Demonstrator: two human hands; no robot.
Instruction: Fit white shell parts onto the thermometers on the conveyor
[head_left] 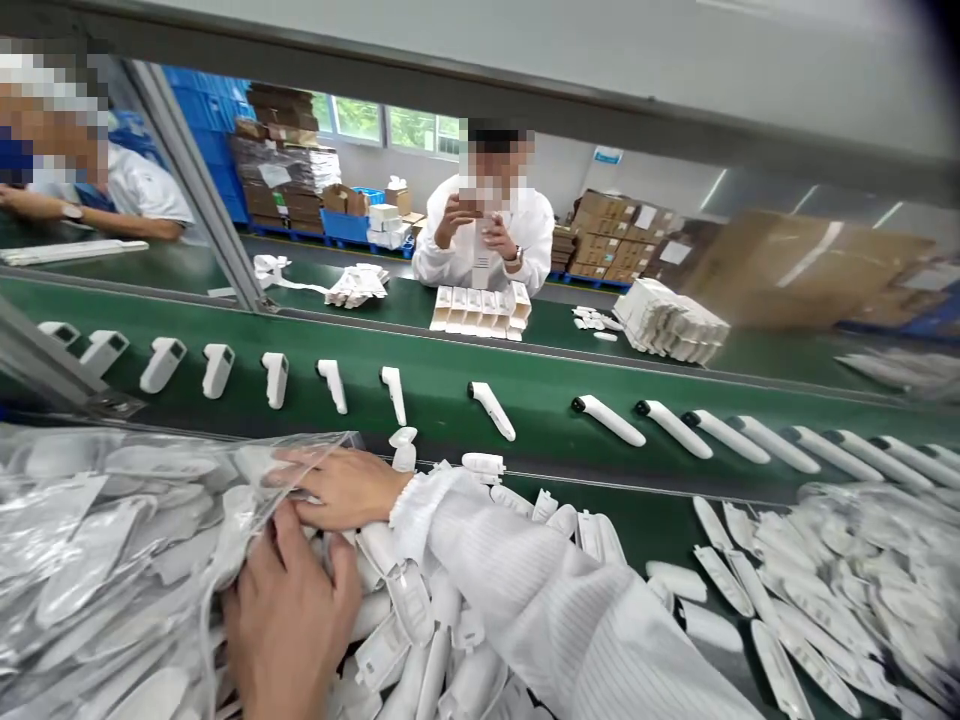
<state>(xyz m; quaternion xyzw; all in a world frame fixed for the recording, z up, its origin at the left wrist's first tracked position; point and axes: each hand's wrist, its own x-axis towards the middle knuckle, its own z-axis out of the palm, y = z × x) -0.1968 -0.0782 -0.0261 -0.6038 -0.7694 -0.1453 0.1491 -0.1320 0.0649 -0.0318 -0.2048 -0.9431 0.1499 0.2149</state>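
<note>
A large clear plastic bag (pixel 112 560), full of white plastic shell parts, lies at the left. My right hand (pixel 352 487) reaches left across the bag's mouth, fingers stretched out and partly under the clear film. Just below it, my left hand (pixel 289 615) rests against the bag's edge, its thumb apart from the fingers and its fingertips close to my right hand. Neither hand shows a part in its grasp. Loose white shell parts (pixel 409 600) are heaped beside my left hand and under my right sleeve (pixel 540 580).
White handheld thermometers (pixel 491 410) lie in a row along the green belt (pixel 435 385). More shells and a second bag (pixel 877 560) are at the right. Across the belt, a co-worker (pixel 484 235) sits behind open white boxes (pixel 480 312); another person (pixel 90 190) is at the left.
</note>
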